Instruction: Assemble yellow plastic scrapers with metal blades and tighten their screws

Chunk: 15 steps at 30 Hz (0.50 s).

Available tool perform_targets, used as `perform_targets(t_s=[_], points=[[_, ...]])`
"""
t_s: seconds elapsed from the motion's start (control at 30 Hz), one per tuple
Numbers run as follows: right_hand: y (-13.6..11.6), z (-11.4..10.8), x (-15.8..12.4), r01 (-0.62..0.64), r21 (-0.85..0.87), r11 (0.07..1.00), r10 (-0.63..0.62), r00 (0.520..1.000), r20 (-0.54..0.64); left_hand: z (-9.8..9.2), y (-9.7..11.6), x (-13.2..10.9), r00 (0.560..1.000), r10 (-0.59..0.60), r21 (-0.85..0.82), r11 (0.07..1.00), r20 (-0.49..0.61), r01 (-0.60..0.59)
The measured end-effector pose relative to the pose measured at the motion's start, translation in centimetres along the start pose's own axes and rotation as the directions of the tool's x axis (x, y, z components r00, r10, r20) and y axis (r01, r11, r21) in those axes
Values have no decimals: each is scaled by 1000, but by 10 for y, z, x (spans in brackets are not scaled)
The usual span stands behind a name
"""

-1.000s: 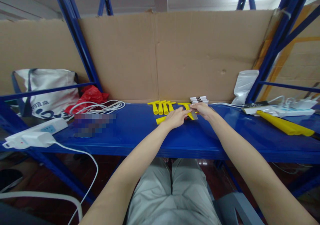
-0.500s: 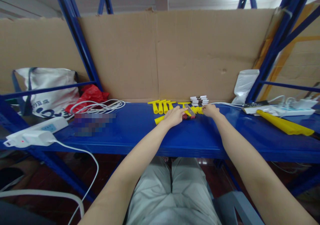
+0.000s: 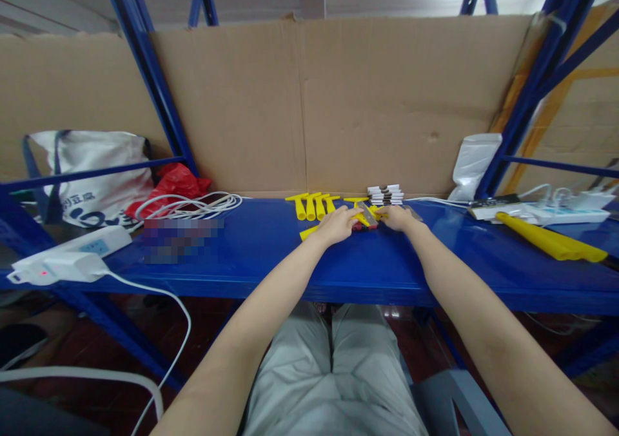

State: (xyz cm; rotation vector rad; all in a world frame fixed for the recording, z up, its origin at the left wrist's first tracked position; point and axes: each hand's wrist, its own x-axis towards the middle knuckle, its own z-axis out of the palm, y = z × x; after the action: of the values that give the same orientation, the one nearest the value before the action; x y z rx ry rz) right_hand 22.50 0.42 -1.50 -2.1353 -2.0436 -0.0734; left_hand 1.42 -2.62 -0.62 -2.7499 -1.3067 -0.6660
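Note:
My left hand (image 3: 337, 225) is closed around a yellow T-shaped scraper (image 3: 309, 233), whose handle end sticks out below the wrist. A grey flat plate (image 3: 369, 215) lies at the scraper's head, just beyond my fingertips. Close on its right, my right hand (image 3: 399, 217) has its fingers bent together at small yellow pieces (image 3: 379, 211); what they grip is mostly hidden. Something dark red (image 3: 365, 226) lies below the plate. More yellow T-shaped scrapers (image 3: 310, 208) stand in a row behind my left hand.
Small white packs with dark bands (image 3: 385, 194) are stacked against the cardboard wall (image 3: 232, 107). A long yellow piece (image 3: 551, 237) and a power strip (image 3: 565, 214) lie at right. Coiled white cable (image 3: 207, 206), a cloth bag (image 3: 97, 178) and another power strip (image 3: 72, 258) are at left.
My right hand has moved left toward my left hand and covers most of the small yellow pieces. A grey flat edge now shows to its right. My left hand has hardly moved.

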Motion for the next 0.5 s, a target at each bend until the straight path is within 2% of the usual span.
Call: perform_targets(t_s=[0.33,0.5], points=[[-1,3,2,33,8,999,-33,999,-24,0,1,0,1000,-12,-4,1000,5,12],[-3,4,1,98,10,995,-97,995,-27,0,0,0,1000,-11,-4,1000,-7,11]])
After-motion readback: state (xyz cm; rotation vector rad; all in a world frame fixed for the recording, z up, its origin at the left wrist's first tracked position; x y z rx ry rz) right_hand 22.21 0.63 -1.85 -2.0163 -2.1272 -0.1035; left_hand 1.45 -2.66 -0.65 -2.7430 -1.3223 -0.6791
